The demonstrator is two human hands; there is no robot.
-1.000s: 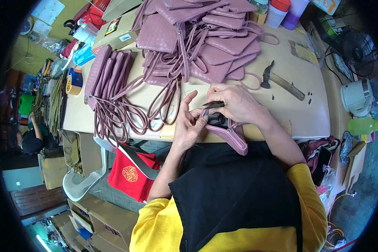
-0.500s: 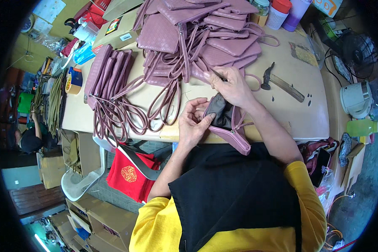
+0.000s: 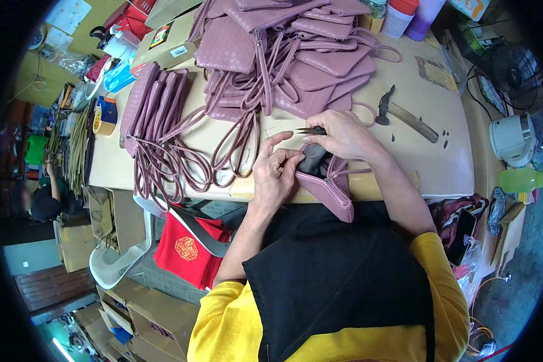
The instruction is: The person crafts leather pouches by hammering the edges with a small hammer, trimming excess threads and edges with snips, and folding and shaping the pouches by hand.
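Observation:
At the table's front edge, a mauve zip pouch (image 3: 327, 192) is held unzipped, its dark grey lining (image 3: 314, 161) showing. My left hand (image 3: 274, 176) pinches the pouch's rim between thumb and fingers, with the index finger raised. Small dark thread snips (image 3: 311, 130) stick out of my right hand (image 3: 345, 137), which is closed round them just above the pouch opening. Their points face left, close to my left index fingertip. Whether my right fingers also touch the lining I cannot tell.
A heap of mauve pouches (image 3: 226, 48) with looped straps covers the table's far middle; a smaller row of pouches (image 3: 154, 105) stands to its left. To the right lies a hammer (image 3: 413, 122). A tape roll (image 3: 105, 117) sits at the left edge. Red cloth (image 3: 184, 250) hangs below.
My right hand has come down and nearer to the pouch opening, and the snips show more plainly. My left hand has shifted slightly left, its fingers now pinching the rim.

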